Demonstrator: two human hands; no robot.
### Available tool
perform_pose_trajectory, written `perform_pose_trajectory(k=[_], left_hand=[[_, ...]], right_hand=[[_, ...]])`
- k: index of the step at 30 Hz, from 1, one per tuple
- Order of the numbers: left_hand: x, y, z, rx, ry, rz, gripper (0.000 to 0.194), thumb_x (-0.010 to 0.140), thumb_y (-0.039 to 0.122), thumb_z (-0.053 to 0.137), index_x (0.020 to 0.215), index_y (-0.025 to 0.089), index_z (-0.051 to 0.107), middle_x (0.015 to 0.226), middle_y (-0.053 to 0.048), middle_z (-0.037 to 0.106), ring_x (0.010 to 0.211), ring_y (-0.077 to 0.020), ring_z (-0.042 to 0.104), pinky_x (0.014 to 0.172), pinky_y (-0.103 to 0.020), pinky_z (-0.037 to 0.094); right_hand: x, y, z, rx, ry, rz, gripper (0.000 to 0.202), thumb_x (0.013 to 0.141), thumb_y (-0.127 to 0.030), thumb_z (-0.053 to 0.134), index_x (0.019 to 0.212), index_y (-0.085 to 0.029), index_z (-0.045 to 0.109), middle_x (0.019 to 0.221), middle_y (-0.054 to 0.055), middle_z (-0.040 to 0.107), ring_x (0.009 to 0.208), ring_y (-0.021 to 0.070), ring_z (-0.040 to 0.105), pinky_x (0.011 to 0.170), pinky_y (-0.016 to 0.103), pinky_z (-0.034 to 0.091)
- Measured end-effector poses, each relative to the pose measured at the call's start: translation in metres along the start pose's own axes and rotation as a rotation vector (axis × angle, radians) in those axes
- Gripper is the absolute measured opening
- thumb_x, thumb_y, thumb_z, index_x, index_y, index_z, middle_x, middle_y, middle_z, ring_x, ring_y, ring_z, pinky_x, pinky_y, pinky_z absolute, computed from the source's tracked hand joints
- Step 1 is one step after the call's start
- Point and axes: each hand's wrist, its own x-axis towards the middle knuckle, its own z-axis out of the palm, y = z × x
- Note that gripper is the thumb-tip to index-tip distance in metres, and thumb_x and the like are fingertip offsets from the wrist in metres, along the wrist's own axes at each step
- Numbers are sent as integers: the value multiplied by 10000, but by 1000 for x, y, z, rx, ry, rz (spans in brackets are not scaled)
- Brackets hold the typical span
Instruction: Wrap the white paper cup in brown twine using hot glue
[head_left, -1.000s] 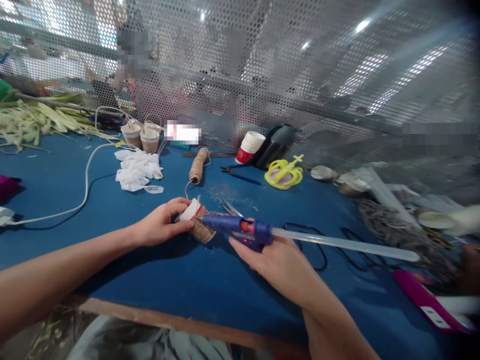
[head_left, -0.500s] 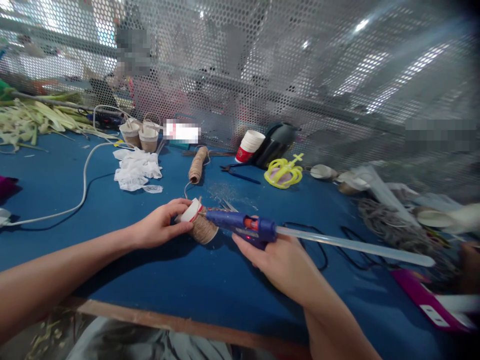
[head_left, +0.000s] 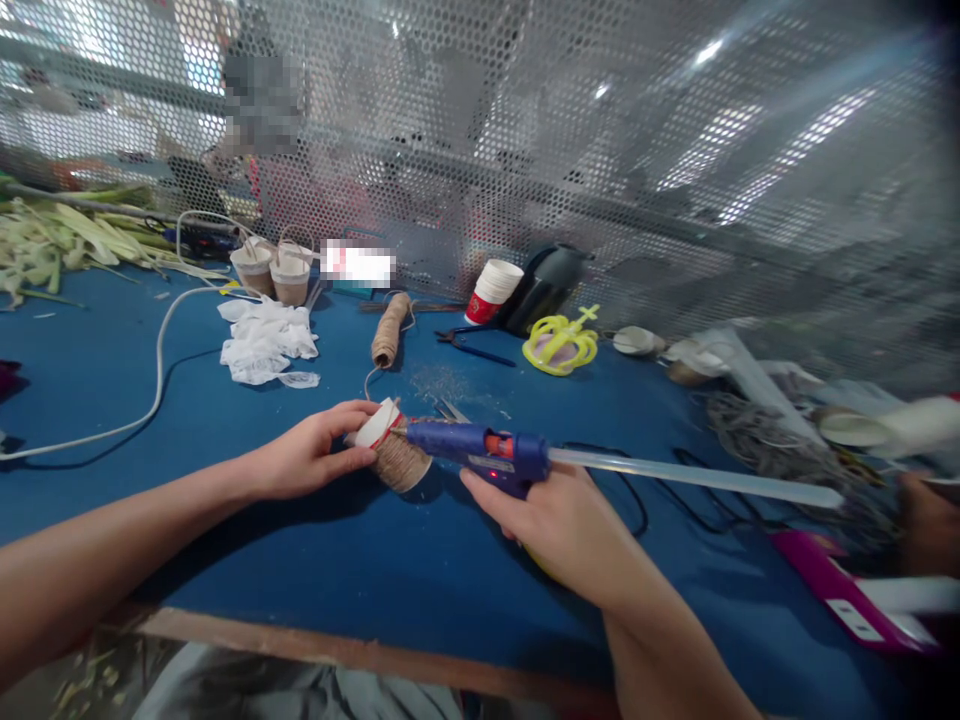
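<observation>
My left hand [head_left: 319, 450] grips a tilted paper cup [head_left: 401, 458] by its white rim end. Brown twine wraps most of the cup's side, leaving a red and white band bare. In my right hand [head_left: 551, 515] is a blue hot glue gun [head_left: 472, 445] with a small red light lit and a long clear glue stick [head_left: 697, 478] jutting from its back. The gun's nozzle touches or nearly touches the cup where twine meets the bare band. A strand of twine runs from the cup up to a roll of twine [head_left: 390, 330] lying behind it.
Behind my hands are white lace [head_left: 268, 340], two twine-wrapped cups [head_left: 291, 275], pliers [head_left: 476, 347], stacked paper cups [head_left: 495, 290] and a yellow crown [head_left: 561, 345]. Grey cord [head_left: 765, 435] and a purple object [head_left: 847, 590] lie at right. A perforated metal screen [head_left: 450, 130] stands along the back.
The whole view has shifted slightly. My left hand still holds the cup, and the glue gun stays at the edge of the twine; its glue stick tilts a little differently.
</observation>
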Motion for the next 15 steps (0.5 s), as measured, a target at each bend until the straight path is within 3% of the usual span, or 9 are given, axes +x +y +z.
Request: perform_pose_trajectory(k=[15], left_hand=[[0, 3, -1, 61, 0, -1, 202, 838, 266, 462, 956, 149, 578, 1234, -92, 497, 1138, -219, 454, 978, -328, 346]], right_hand=[[-2, -2, 1, -20, 21, 37, 146, 755, -203, 490, 679, -216, 614, 549, 8, 619, 508, 150, 562, 521, 251, 466]])
